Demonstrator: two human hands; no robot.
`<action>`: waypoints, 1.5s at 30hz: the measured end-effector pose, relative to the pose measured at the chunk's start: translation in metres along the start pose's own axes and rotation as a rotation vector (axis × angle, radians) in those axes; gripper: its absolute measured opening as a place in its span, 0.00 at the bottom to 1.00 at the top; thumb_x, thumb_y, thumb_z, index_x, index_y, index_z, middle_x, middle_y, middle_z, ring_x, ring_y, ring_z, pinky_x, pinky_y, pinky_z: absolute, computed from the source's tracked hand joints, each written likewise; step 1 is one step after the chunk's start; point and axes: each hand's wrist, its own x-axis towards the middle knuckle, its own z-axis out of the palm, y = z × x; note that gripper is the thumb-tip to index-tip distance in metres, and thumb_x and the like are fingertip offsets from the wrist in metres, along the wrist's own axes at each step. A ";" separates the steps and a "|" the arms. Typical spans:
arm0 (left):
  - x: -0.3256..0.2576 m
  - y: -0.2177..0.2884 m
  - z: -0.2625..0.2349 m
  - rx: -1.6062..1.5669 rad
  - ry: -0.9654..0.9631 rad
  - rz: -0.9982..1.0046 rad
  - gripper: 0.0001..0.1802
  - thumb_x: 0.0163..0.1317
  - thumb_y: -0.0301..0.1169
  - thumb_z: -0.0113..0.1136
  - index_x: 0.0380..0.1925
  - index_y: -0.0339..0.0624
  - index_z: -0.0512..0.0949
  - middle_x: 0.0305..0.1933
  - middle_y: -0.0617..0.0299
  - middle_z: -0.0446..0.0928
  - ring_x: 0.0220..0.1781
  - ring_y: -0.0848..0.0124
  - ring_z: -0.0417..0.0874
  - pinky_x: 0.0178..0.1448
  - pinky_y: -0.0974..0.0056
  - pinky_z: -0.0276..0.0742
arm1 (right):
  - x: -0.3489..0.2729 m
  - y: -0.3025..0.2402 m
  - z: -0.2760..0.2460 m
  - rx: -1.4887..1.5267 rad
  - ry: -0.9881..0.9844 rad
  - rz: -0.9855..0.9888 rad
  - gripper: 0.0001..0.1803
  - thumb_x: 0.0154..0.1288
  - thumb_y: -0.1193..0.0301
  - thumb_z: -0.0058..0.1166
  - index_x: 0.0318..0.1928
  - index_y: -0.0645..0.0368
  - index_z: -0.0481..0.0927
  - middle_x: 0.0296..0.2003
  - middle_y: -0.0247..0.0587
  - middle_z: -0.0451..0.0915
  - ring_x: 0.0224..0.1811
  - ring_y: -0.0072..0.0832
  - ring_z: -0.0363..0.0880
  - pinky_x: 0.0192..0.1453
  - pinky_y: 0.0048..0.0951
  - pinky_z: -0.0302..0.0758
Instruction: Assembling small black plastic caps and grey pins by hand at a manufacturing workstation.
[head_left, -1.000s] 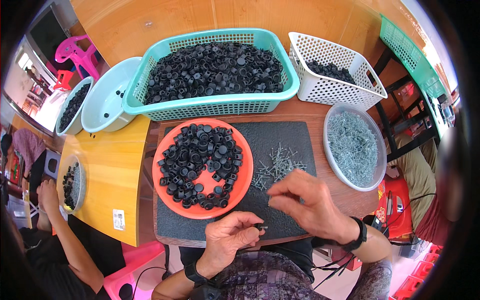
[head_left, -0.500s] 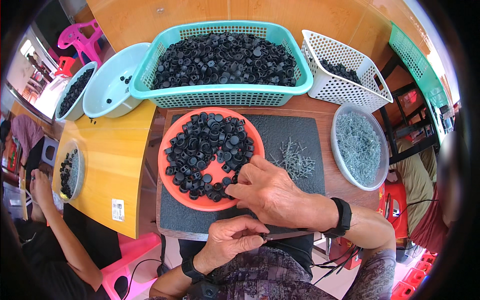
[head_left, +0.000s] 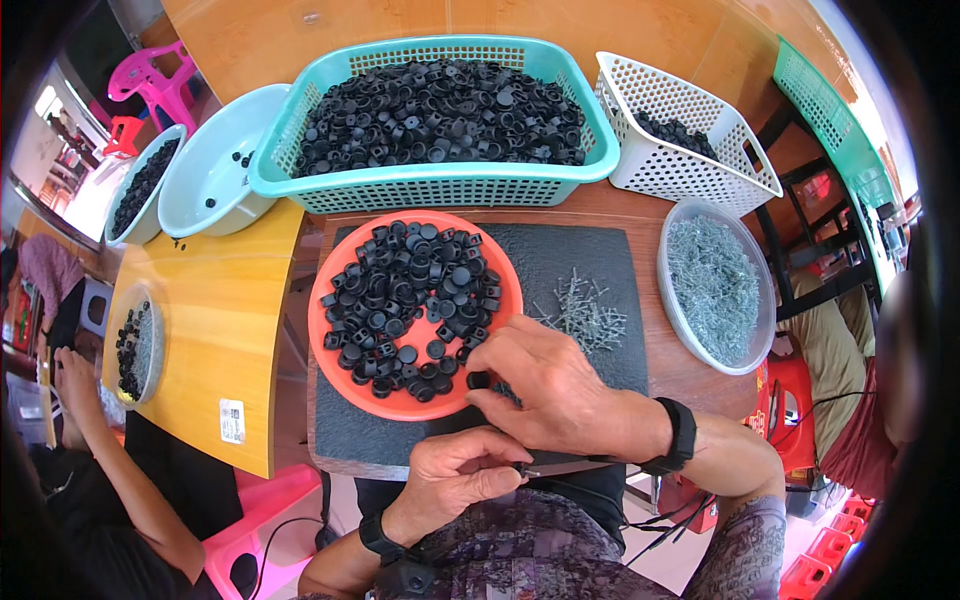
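My right hand [head_left: 545, 390] reaches over the near rim of the orange plate [head_left: 330, 265] and pinches a small black plastic cap [head_left: 478, 380] between its fingertips. The plate is heaped with several such black caps [head_left: 410, 300]. Close to my body, my left hand [head_left: 460, 478] is closed around a thin metal pin with a dark tip [head_left: 525, 470] that points right. A loose pile of small metal pins [head_left: 585, 312] lies on the dark grey mat [head_left: 570, 255] just beyond my right hand.
A teal basket [head_left: 440, 185] full of black caps stands behind the plate, a white basket [head_left: 690, 170] to its right. A clear bowl of pins [head_left: 712, 290] sits at right. Pale bowls [head_left: 215, 185] stand at left. Another person's hand [head_left: 75, 375] works at the yellow table [head_left: 215, 330].
My right hand moved from the pin pile leftward to the plate's near rim and took a black cap. My left hand stayed near my body with its pin.
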 end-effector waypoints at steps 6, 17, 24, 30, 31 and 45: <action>0.002 0.015 0.005 -0.136 0.107 0.017 0.12 0.56 0.24 0.64 0.39 0.30 0.77 0.36 0.57 0.80 0.37 0.73 0.82 0.39 0.72 0.79 | -0.026 -0.018 -0.031 0.020 -0.051 0.104 0.15 0.46 0.81 0.57 0.37 0.64 0.73 0.28 0.45 0.72 0.31 0.42 0.71 0.34 0.38 0.70; 0.019 0.017 0.024 -0.097 0.213 0.170 0.15 0.56 0.28 0.65 0.39 0.29 0.75 0.37 0.53 0.80 0.36 0.71 0.81 0.40 0.68 0.80 | -0.058 -0.030 -0.040 0.187 0.030 0.253 0.15 0.47 0.79 0.61 0.38 0.65 0.75 0.27 0.43 0.74 0.28 0.39 0.71 0.31 0.35 0.70; 0.026 0.008 0.027 -0.218 0.192 0.125 0.16 0.57 0.30 0.64 0.40 0.29 0.74 0.33 0.53 0.80 0.30 0.72 0.80 0.34 0.70 0.78 | -0.070 -0.033 -0.031 0.242 0.169 0.289 0.15 0.48 0.80 0.61 0.39 0.64 0.76 0.28 0.41 0.77 0.30 0.38 0.73 0.33 0.34 0.70; 0.028 0.006 0.030 -0.272 0.174 0.124 0.16 0.57 0.30 0.64 0.39 0.28 0.74 0.32 0.53 0.79 0.29 0.71 0.80 0.31 0.70 0.77 | -0.076 -0.032 -0.028 0.264 0.226 0.274 0.16 0.50 0.79 0.62 0.42 0.65 0.77 0.29 0.41 0.77 0.29 0.36 0.74 0.34 0.33 0.70; 0.027 0.006 0.030 -0.279 0.174 0.120 0.16 0.57 0.29 0.64 0.40 0.28 0.74 0.32 0.53 0.79 0.29 0.71 0.80 0.31 0.70 0.76 | -0.077 -0.033 -0.027 0.255 0.248 0.268 0.17 0.50 0.79 0.62 0.43 0.65 0.77 0.29 0.41 0.77 0.28 0.36 0.74 0.34 0.33 0.70; 0.027 0.006 0.033 -0.334 0.189 0.108 0.15 0.57 0.28 0.63 0.40 0.28 0.74 0.31 0.53 0.79 0.27 0.69 0.80 0.28 0.69 0.76 | -0.077 -0.039 -0.021 0.244 0.320 0.271 0.18 0.49 0.82 0.61 0.44 0.65 0.77 0.28 0.39 0.78 0.27 0.33 0.75 0.32 0.30 0.68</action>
